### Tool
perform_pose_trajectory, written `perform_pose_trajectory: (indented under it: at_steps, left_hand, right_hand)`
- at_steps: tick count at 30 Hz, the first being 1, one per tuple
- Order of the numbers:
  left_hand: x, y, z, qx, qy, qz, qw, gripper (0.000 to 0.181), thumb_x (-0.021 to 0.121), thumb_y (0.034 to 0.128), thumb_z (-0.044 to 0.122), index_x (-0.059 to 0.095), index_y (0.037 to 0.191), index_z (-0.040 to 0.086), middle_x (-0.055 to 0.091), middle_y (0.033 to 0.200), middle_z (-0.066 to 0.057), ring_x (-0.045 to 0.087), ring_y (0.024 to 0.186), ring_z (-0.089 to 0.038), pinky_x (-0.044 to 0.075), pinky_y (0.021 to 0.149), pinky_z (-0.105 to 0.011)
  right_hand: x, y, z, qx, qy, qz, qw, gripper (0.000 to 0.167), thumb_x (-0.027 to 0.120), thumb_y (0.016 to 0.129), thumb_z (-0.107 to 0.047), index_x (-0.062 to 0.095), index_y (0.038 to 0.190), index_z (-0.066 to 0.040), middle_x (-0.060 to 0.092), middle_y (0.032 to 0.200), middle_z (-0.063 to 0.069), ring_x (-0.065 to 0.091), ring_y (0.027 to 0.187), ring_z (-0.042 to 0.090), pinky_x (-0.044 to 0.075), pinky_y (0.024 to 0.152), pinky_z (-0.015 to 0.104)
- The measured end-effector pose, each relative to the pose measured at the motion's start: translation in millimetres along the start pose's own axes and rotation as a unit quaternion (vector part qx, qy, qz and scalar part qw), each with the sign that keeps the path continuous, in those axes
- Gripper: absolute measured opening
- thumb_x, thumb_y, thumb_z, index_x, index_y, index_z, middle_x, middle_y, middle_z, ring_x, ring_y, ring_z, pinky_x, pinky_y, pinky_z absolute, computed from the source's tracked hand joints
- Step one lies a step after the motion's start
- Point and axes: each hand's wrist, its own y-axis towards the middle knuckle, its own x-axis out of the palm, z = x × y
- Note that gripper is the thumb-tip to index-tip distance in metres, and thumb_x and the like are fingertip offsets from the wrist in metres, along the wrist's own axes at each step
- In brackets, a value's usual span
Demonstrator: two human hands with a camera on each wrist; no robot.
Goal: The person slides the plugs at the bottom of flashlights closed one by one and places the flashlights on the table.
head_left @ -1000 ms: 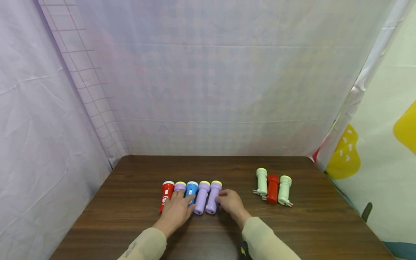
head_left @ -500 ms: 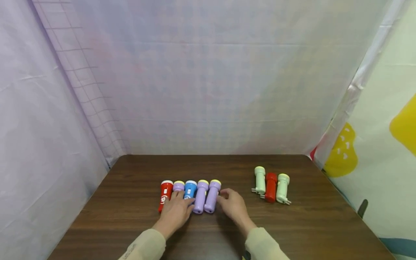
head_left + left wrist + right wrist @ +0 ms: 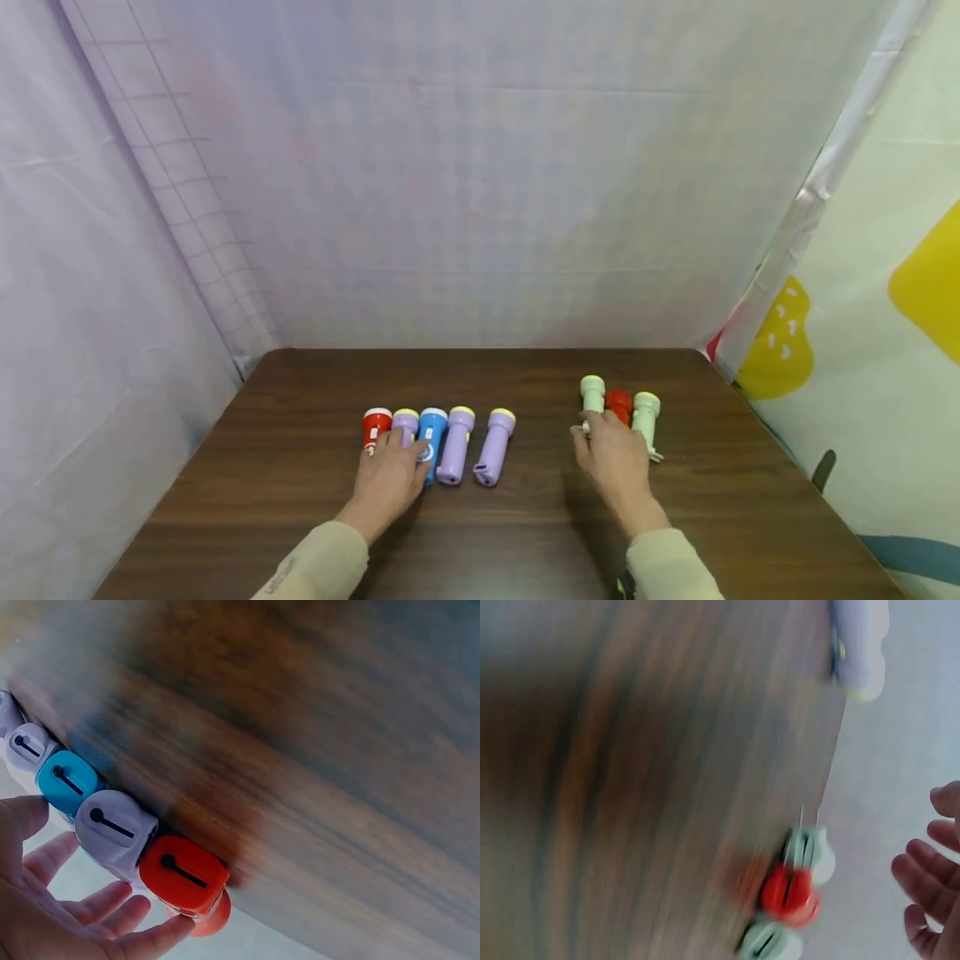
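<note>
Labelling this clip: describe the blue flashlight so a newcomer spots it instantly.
On the brown table, find the left hand at a row of five flashlights. The blue flashlight is third from left in the head view, between two purple flashlights; no other flashlight is blue.

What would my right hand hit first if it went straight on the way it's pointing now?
Most likely the pale green flashlight left of the red flashlight. Your right hand covers part of both in the head view, so its height is unclear; it might pass over them.
</note>
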Motion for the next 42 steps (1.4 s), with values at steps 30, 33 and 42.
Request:
perform_pose_trajectory:
  at_steps: [30,33,42]
  left_hand:
    - [2.6,-0.9,-6.0,-0.003,-0.017,-0.015,0.9997,0.039,0.069,0.0921,0.035,0.069,0.126,0.016,0.056,0.123,-0.02,0.057,0.108,-0.041,0.046,0.086,-0.062]
    - [2.4,-1.2,-6.6,-0.007,-0.018,-0.016,0.9997,0.039,0.069,0.0924,0.035,0.069,0.127,0.016,0.056,0.124,-0.02,0.057,0.11,-0.041,0.045,0.088,-0.063]
    - [0.4,-2.7,-5.8,-0.012,-0.02,-0.023,0.9995,0.038,0.067,0.0931,0.035,0.069,0.127,0.017,0.055,0.127,-0.02,0.056,0.112,-0.042,0.043,0.09,-0.064]
  right_hand:
    - [2,-8.1,96,0.207,-0.012,-0.057,0.9765,0.043,0.056,0.097,-0.033,0.063,0.119,0.003,0.063,0.107,0.03,0.058,0.096,0.051,0.039,0.076,0.064]
    - [3,-6.4,97,0.196,-0.018,-0.053,0.9791,0.043,0.057,0.097,-0.034,0.063,0.117,0.003,0.063,0.105,0.03,0.058,0.094,0.051,0.039,0.075,0.064]
    - [9,6.9,93,0.149,-0.044,-0.053,0.9864,0.042,0.061,0.094,-0.033,0.065,0.114,0.004,0.063,0.102,0.029,0.058,0.092,0.05,0.04,0.075,0.066]
